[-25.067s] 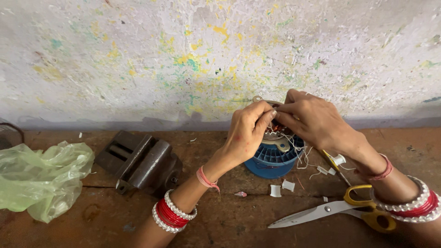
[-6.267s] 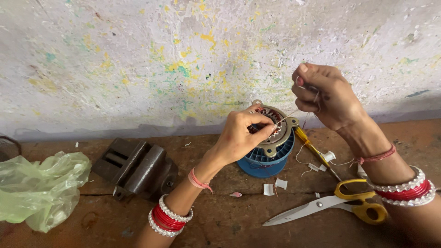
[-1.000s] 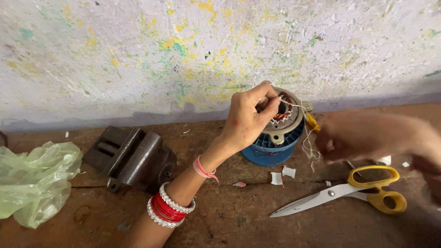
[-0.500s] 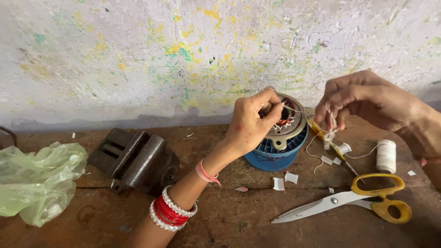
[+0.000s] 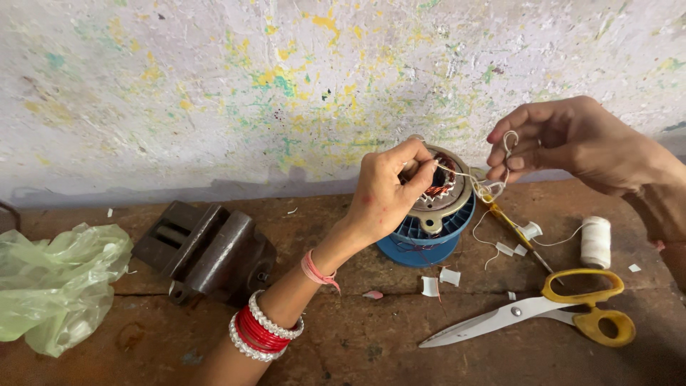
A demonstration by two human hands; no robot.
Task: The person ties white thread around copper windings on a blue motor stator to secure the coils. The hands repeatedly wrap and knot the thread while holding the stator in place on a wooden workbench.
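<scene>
Motor (image 5: 434, 214) parts sit stacked near the middle of our wooden bench (image 5: 371, 343), close to the paint-flecked wall (image 5: 214, 86): a grey metal ring with copper coils inside rests on a blue plastic base. Our left hand (image 5: 386, 193) lies over the left rim of the ring, thumb and forefinger pinched on a white thread (image 5: 464, 174) at the coils. That thread runs right to our right hand (image 5: 564, 139), which is raised just right of the motor and pinches a small loop of it between thumb and fingers.

Below the right hand a white spool (image 5: 595, 241) stands upright on the bench, its thread trailing left toward a yellow-handled screwdriver (image 5: 511, 227) (only partly visible behind the motor). Small white scraps (image 5: 439, 280) lie just in front of the blue base. Nearer to us and to the right, a pair of scissors (image 5: 536, 314) with yellow handles lies flat, blades pointing left. Well to the left of the motor sits a dark metal vise (image 5: 204, 250), and at the far left edge a crumpled pale green plastic bag (image 5: 53, 282).
</scene>
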